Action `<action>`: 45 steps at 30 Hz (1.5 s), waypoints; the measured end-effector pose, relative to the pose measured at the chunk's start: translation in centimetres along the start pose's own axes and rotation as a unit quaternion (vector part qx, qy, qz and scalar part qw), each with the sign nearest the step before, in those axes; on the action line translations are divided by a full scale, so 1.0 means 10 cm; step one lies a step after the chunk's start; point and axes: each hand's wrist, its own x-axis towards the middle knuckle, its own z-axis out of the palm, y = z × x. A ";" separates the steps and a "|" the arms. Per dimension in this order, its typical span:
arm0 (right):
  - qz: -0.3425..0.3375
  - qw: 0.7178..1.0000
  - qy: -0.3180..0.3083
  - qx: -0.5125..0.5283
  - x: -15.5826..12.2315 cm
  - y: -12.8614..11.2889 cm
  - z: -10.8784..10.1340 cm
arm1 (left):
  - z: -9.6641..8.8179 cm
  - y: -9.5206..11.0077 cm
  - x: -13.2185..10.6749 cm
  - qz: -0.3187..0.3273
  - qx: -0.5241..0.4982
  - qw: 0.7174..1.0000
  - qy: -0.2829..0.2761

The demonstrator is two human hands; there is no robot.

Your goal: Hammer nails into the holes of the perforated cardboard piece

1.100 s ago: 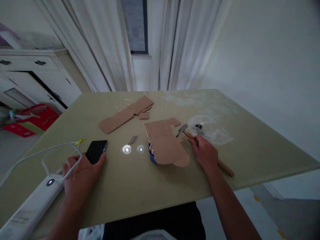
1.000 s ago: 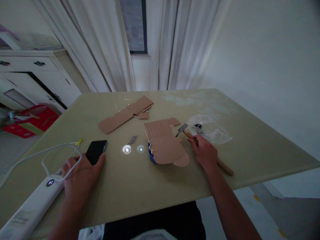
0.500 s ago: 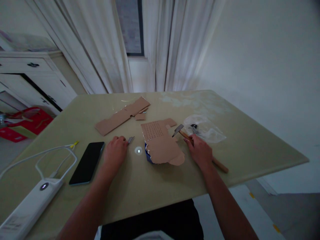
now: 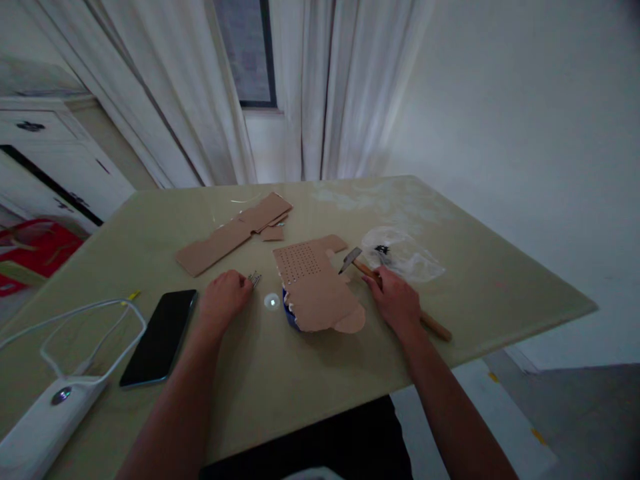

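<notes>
My left hand (image 4: 223,298) rests on the table with its fingers curled over a small bunch of metal nails (image 4: 255,279); whether it grips them is hidden. My right hand (image 4: 395,300) lies over the wooden handle of a hammer (image 4: 350,260), fingers bent around it. Between the hands a cardboard piece with a grid of holes (image 4: 313,283) lies on top of a blue object (image 4: 289,315).
A black phone (image 4: 160,337) lies left of my left hand. A white power strip (image 4: 45,427) with a cable (image 4: 90,320) sits at the near left. Cardboard strips (image 4: 233,232) lie farther back. A clear plastic bag (image 4: 400,257) is beside the hammer.
My left hand let go of the phone and moved right to the nails. My right hand stayed on the hammer handle. The view shifted slightly.
</notes>
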 end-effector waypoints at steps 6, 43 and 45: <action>0.014 1.000 -0.002 0.004 0.01 0.00 -0.01 | 0.02 0.05 -0.04 0.018 -0.196 0.973 0.119; -0.297 0.951 0.007 0.084 0.79 -0.72 -1.50 | 0.17 0.51 -0.43 0.194 -0.465 0.854 0.129; -0.307 0.948 -0.003 0.083 0.77 -0.74 -1.51 | 0.18 0.51 -0.42 0.192 -0.469 0.853 0.125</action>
